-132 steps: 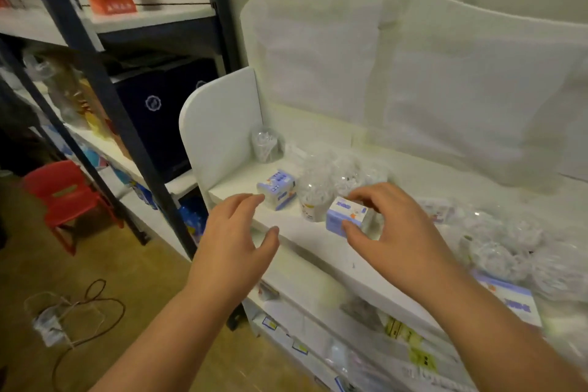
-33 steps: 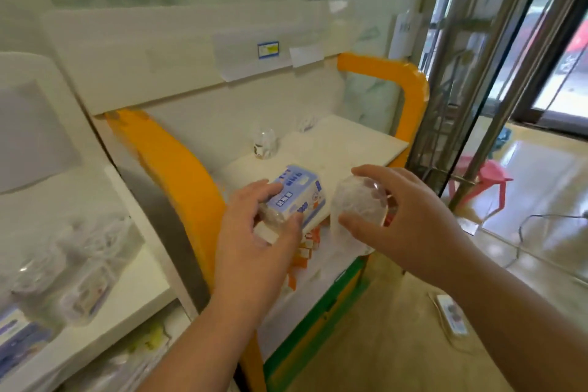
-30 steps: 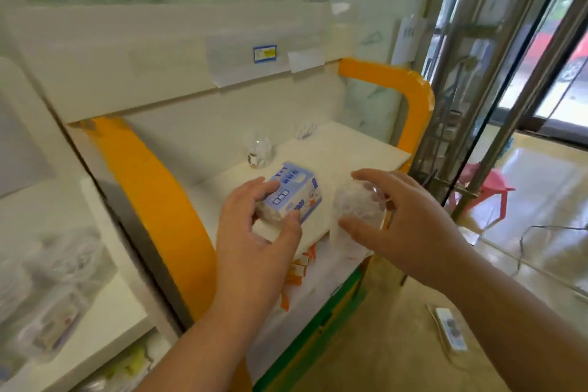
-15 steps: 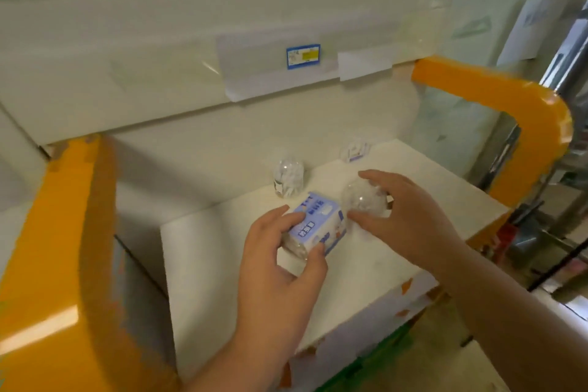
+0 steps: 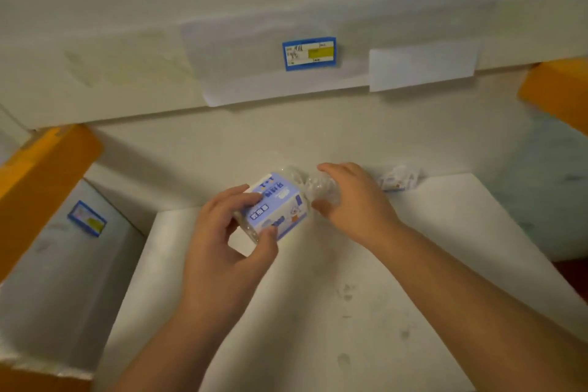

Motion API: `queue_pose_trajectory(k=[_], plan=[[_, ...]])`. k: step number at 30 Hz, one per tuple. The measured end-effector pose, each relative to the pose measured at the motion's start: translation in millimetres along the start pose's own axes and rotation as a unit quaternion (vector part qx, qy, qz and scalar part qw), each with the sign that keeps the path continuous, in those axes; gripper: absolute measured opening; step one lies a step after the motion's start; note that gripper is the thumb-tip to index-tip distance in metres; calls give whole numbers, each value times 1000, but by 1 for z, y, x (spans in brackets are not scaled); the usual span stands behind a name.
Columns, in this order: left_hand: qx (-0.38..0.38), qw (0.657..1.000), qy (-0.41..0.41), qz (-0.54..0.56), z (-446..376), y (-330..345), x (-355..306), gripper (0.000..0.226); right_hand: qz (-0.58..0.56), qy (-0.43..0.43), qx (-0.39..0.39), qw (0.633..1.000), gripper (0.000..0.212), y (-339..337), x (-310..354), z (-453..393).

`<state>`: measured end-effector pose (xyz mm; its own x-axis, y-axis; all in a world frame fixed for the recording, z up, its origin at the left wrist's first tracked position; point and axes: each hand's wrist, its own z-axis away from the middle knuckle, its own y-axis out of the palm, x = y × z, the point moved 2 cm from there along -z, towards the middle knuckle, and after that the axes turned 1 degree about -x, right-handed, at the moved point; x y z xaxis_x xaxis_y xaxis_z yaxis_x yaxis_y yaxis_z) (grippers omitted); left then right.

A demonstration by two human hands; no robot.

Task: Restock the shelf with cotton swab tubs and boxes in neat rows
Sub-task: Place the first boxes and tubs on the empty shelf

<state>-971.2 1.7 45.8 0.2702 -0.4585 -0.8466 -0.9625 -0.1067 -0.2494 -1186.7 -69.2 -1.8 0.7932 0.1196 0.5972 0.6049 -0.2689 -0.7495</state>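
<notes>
My left hand (image 5: 222, 242) grips a blue and white cotton swab box (image 5: 277, 204), with a clear tub partly hidden beneath it, just above the white shelf (image 5: 366, 296). My right hand (image 5: 356, 200) is closed around a clear round tub of swabs (image 5: 321, 188) right beside the box, near the shelf's back wall. Another clear tub (image 5: 294, 172) shows partly behind the box. A small clear pack of swabs (image 5: 397, 179) lies against the back wall to the right.
An upper white shelf edge carries a blue price tag (image 5: 309, 53) and paper strips. Orange frame posts (image 5: 41, 181) stand at left and at upper right. A side panel at left bears another small tag (image 5: 86, 218).
Both hands have carried the box and the tub from the left stock shelf to this shelf and pushed them toward its back wall. The view has come closer and tilted down.
</notes>
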Motion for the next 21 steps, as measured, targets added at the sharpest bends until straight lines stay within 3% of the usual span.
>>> queue_pose_trajectory(k=[14, 17, 21], plan=[[-13, 998, 0, -63, -11, 11, -4, 37, -101, -21, 25, 994, 76, 15, -8, -15], [-5, 998, 1, -63, -14, 20, -5, 39, -100, -24, 20, 994, 82, 0, -12, -7], [23, 999, 8, -47, -21, 48, -9, 40, -92, -1, -24, 995, 76, -39, -36, 15]])
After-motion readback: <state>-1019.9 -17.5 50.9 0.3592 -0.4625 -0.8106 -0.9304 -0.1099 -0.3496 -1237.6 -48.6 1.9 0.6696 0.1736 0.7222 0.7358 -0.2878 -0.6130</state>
